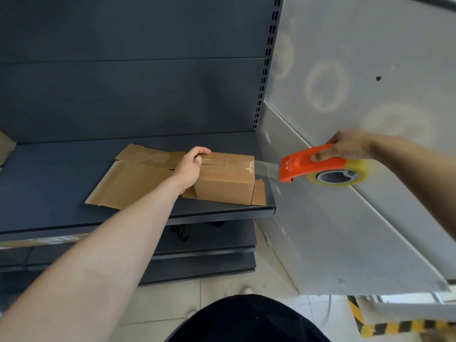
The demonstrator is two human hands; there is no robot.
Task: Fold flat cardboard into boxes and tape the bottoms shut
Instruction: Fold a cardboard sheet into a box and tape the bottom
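Where your dark-clothed lap fills the bottom of the view, the pale tiled floor [222, 287] shows just beyond it, with a yellow-and-black striped strip [394, 328] low under your right arm. Both bare forearms reach forward over the front lip of the dark grey metal shelf [61, 193].

Your left hand [191, 166] sits on the small folded brown cardboard box [227, 186], at its left end, fingers curled over the far top edge and thumb laid along the top, holding it down on the shelf. The box stands near the shelf's right end, its flaps closed on top under a glossy clear seam.

From the box end away from that hand, a strip of clear tape [266, 169] stretches off the shelf to the orange plastic tape dispenser [303, 166]. Your right hand [350, 149] grips the dispenser's handle from above, fingers wrapped around it, and the yellowish clear tape roll [360, 166] hangs just beneath that hand.

Under and to the left of your left wrist lie flat brown cardboard sheets [133, 183], unfolded, touching the box.

Beyond both hands rise the shelf's dark grey back panel [123, 82] and, behind your right hand, a pale grey wall panel [370, 70].
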